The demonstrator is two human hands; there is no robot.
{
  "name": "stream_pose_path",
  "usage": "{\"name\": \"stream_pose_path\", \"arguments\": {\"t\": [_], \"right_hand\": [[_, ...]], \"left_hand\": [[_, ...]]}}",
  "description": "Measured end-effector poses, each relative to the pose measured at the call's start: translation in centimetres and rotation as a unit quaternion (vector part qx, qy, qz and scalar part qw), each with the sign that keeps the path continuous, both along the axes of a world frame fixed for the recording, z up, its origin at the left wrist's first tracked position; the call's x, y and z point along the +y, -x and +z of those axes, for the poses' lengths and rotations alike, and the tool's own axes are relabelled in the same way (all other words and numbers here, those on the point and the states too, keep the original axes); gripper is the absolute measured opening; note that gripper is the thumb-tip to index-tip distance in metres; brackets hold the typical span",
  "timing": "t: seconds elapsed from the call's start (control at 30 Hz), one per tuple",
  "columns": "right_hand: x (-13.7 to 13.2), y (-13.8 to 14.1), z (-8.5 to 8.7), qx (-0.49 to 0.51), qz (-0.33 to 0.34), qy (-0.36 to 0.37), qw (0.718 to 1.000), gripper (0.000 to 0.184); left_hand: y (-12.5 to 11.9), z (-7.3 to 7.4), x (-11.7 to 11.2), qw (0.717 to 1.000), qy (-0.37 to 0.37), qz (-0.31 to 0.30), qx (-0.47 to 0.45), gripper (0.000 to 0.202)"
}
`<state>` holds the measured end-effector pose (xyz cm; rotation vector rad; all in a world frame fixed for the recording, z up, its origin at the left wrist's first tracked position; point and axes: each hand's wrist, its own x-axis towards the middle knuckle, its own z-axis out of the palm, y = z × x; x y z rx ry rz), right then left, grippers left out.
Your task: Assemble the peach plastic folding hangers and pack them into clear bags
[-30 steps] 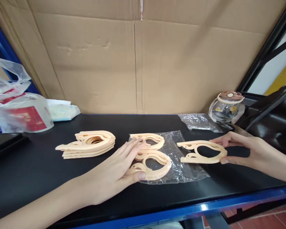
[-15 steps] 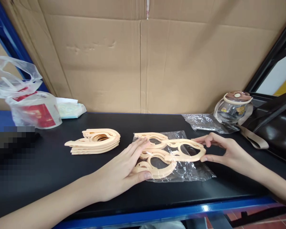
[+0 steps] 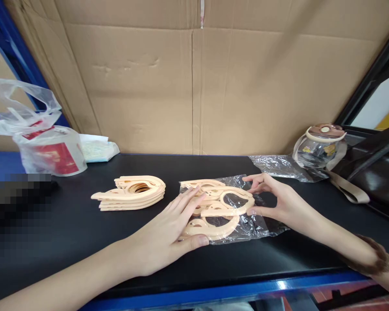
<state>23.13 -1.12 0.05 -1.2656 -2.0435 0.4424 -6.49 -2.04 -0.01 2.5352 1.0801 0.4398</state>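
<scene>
The left hand lies flat on a small pile of peach plastic hangers. The pile is in the middle of the black desk, a bit nearer the front edge. This hand's grip is open. The fingers are stretched out on top of the pile, and the thumb presses on the front rim of the lowest hanger.

The right hand comes in from the right side. Its grip is closed on the top hanger, with the thumb on the near side of the hanger's right end and the fingers on the far side. The top hanger lies across the pile and touches it. The pile sits on a clear plastic bag that is flat on the desk and sticks out to the right, under the right hand. A brown fluffy hair band is around the right wrist.

To the left of the pile, apart from it, is a neat stack of hangers of the same kind. At the far left corner stands a white plastic bag with a red label. Just beside it is a pack of tissues. Near the far right corner lies a crumpled clear wrapper, with a glass jar next to it. The jar has a pale lid. A dark leather bag is at the right edge. A big cardboard sheet stands up behind the far edge of the desk.
</scene>
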Motion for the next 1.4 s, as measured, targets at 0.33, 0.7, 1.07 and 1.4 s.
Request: {"name": "stream_pose_path", "arguments": {"t": [0.33, 0.7, 1.07, 1.4], "right_hand": [[0.4, 0.7, -0.2, 0.057, 0.058, 0.09, 0.993, 0.04], [1.6, 2.3, 0.6, -0.024, 0.054, 0.073, 0.996, 0.044], [6.3, -2.3, 2.5, -0.087, -0.135, -0.048, 0.986, 0.032], [3.7, -3.3, 2.2, -0.052, 0.042, 0.294, 0.954, 0.074]], "left_hand": [[0.2, -0.5, 0.1, 1.0, -0.007, 0.007, -0.008, 0.071], [0.0, -0.4, 0.3, 0.997, -0.075, -0.013, 0.034, 0.06], [-5.3, 3.5, -2.7, 0.987, -0.125, 0.02, 0.102, 0.053], [-6.2, 0.0, 7.6, 0.928, 0.165, 0.219, -0.252, 0.061]]}}
